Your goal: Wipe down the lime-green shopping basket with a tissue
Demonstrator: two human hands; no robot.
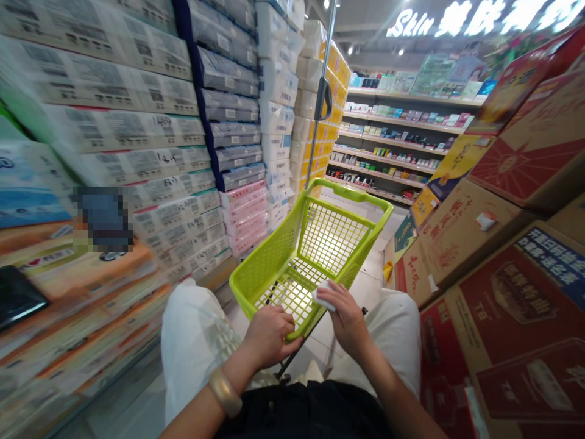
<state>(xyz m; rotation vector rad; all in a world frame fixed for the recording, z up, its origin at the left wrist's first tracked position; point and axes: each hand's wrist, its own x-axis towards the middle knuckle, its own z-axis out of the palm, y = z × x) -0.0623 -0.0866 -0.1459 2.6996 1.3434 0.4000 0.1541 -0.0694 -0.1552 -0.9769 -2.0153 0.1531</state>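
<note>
Hard to make out: small white wad [322, 297] in the right hand [350, 320], cloth or tissue, can't tell which, most of it covered by the fingers. Lime-green plastic mesh basket [351, 195] has its underside & wheels hidden behind knees in pale trousers. The thin metal pole w/ black grip [322, 91] rising at its 12 o'clock is cut off at the top edge. Pixelated patch [104, 219] at 9 o'clock masks part of the stacked wrapped paper packs [150, 158]. Red & brown cardboard cartons [493, 244] at 3 o'clock run out of frame, print mostly unreadable. Product shelves [393, 152] at 1 o'clock too small to read.

Basket sits centre, on the tiled floor [375, 274], btw packs & cartons. Left hand [269, 335], w/ gold bangle [225, 392] on the wrist, is clenched over the near rim at the basket's 6 o'clock. Right hand is closed around the wad, pressing it on the rim at approx. 5 o'clock, just beside the left hand.
</note>
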